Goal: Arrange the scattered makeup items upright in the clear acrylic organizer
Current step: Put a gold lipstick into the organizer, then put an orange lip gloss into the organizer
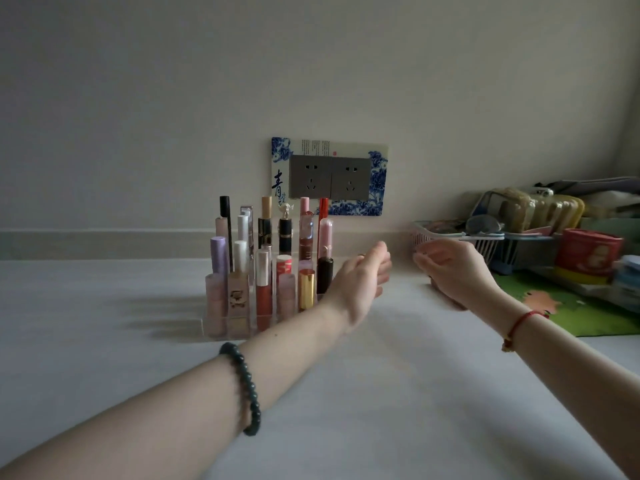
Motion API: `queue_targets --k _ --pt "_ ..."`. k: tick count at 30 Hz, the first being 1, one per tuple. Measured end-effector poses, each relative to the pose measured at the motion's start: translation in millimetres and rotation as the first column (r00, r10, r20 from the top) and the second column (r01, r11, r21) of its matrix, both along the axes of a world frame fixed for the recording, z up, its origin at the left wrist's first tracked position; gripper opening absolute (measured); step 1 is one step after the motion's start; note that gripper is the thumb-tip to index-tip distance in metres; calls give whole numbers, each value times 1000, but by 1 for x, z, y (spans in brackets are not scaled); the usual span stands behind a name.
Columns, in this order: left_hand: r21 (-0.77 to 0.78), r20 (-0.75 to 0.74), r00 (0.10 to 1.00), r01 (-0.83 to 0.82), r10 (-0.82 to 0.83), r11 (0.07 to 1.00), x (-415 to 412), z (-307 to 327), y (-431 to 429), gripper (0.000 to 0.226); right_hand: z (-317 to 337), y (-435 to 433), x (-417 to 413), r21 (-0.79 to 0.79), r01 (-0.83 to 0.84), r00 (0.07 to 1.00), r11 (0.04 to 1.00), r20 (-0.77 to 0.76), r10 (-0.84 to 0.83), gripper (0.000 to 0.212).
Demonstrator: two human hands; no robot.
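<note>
The clear acrylic organizer (211, 323) stands on the white table, left of centre, filled with several upright lipsticks and tubes, among them a gold lipstick (307, 288) and a red gloss tube (264, 295) in the front rows. My left hand (360, 282) hovers just right of the organizer, fingers apart, holding nothing that shows. My right hand (453, 271) is further right, above the table, fingers loosely spread and blurred. Both hands are apart from the organizer, and the left one hides its front right corner.
A white table (104, 358) runs to the wall, where a grey double socket (329, 177) has a blue-and-white frame. At the right stand a white basket (450, 239), a red tin (588, 254), stacked clutter and a green mat (571, 310).
</note>
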State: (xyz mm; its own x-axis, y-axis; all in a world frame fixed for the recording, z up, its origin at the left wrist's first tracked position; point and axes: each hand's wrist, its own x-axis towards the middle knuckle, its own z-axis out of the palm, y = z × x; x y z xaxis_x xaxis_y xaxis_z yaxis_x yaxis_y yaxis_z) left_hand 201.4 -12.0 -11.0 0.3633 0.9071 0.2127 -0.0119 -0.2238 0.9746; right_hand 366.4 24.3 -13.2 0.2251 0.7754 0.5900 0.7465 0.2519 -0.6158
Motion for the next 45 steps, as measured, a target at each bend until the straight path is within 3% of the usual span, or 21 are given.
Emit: queue_targets --k 5,10,15,23,27,29,31,32,38,45 --pt "-167 61 998 30 -20 985 50 -14 32 43 -19 11 44 -94 157 979 983 -120 -168 20" --pt "-346 137 987 -33 85 938 89 -19 61 32 -32 17 53 -207 140 987 968 -47 -153 29" --pt "-503 268 959 60 89 862 107 -23 67 59 -39 20 53 -245 161 987 956 16 -162 32" --pt "-516 344 937 135 60 846 108 -14 55 61 -36 20 47 -290 120 985 950 -84 -150 44" --pt "-433 345 936 93 70 897 92 -9 51 56 -24 8 35 -242 -77 943 967 -331 -7 54" --pt "-336 322 945 55 60 940 78 -3 43 53 -13 -3 22 -187 -193 913 963 -394 106 45" --pt "-217 276 960 16 46 976 62 2 32 50 -1 -15 6 -115 -280 896 953 -387 217 9" --pt "-158 251 967 1 39 987 53 5 26 49 3 -21 -2 -77 -311 891 947 -371 263 7" --pt "122 150 989 -4 -15 993 -6 13 -9 45 11 -41 -45 53 -424 843 904 -343 415 17" --pt "232 62 998 -46 32 972 -68 9 -28 31 11 -37 -92 85 -469 836 879 -278 473 27"
